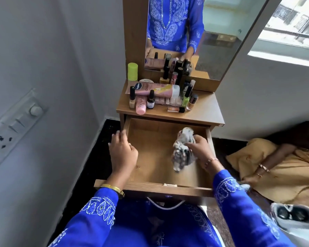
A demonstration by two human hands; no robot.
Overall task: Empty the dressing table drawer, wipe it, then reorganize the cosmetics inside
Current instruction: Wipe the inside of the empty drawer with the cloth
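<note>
Now I see the drawer (150,163) pulled fully out from under the desk (203,111), its wooden floor bare but for the cloth (183,151). Open room runs from the cloth toward 9 o'clock, up to the left wall of the drawer. My right hand (197,147) grips the patterned cloth, fingers curled over it, close to the right wall at 3 o'clock. My left hand (122,151) rests on the left rim, fingers curled on the edge. At 12 o'clock the cosmetics (155,97) crowd the desk top below the mirror (194,32).
</note>
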